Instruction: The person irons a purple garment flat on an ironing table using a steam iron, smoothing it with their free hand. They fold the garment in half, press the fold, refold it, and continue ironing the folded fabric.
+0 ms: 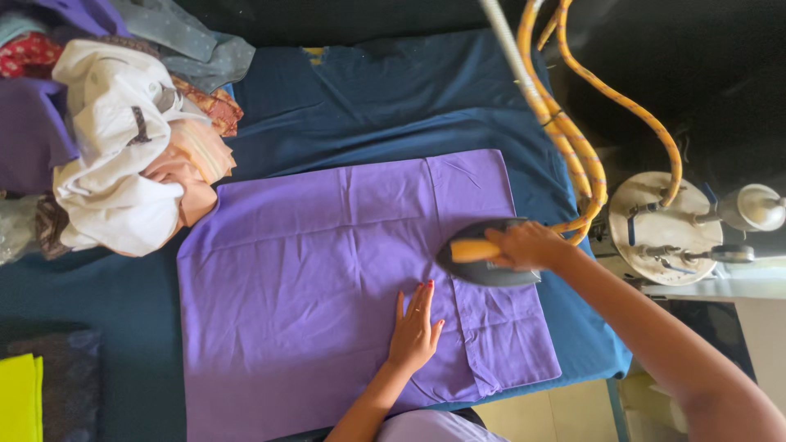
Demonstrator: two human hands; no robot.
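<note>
A purple garment [327, 278] lies spread flat on a table covered with dark blue cloth [393, 106]. My left hand [413, 327] rests palm down on the garment near its lower middle, fingers apart and flat. My right hand [528, 245] grips the orange handle of a dark grey iron [483, 255], which sits on the garment's right part beside a vertical seam. An orange braided hose [573, 139] runs from the iron up and away to the right.
A heap of white, peach, purple and patterned clothes [123, 139] is piled at the table's upper left. A yellow cloth [20, 397] and a dark one lie at the lower left. A round pale stand with metal fittings [663, 229] sits off the table's right edge.
</note>
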